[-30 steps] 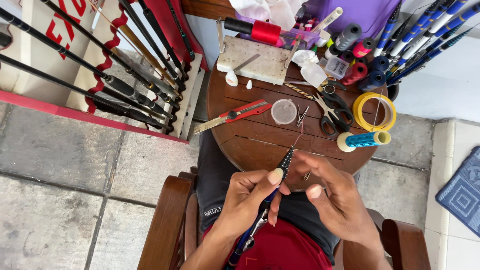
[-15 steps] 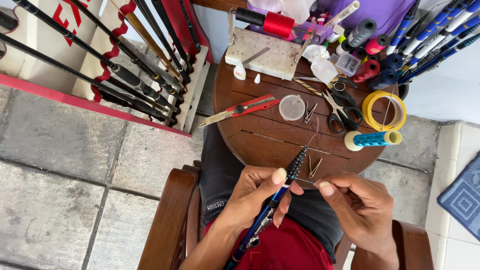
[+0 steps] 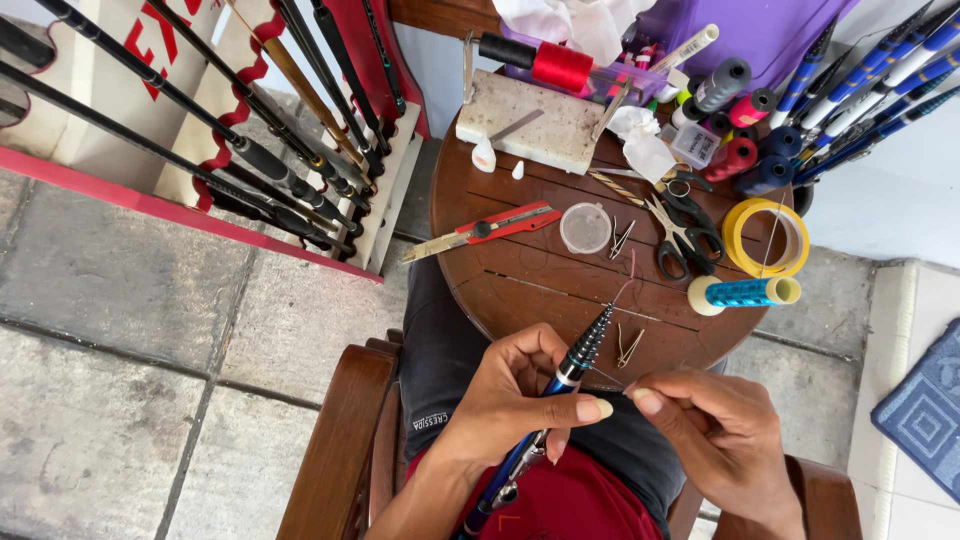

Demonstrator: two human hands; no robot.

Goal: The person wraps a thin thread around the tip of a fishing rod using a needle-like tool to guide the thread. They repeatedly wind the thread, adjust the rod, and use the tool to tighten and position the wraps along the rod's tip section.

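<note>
My left hand [image 3: 515, 400] grips a thin blue and black fishing rod [image 3: 566, 378] just below its black ribbed tip, which points up toward the round wooden table [image 3: 520, 280]. My right hand [image 3: 715, 430] pinches a fine thread [image 3: 608, 380] between thumb and forefinger, right beside the rod. A small metal rod guide [image 3: 628, 345] lies on the table just beyond the rod tip. A spool of blue thread [image 3: 745, 293] lies on its side farther right.
On the table lie a red box cutter [image 3: 485, 230], a clear round lid [image 3: 585, 228], black scissors [image 3: 685, 225], a yellow tape roll [image 3: 765, 237], a white block [image 3: 530, 128] and several thread spools [image 3: 740, 115]. A red rack of rods [image 3: 230, 140] stands left. I sit in a wooden chair [image 3: 335, 440].
My right hand has drawn slightly away to the right, pulling the thread taut from the rod. The camera view has shifted a little, so the table sits lower in the frame.
</note>
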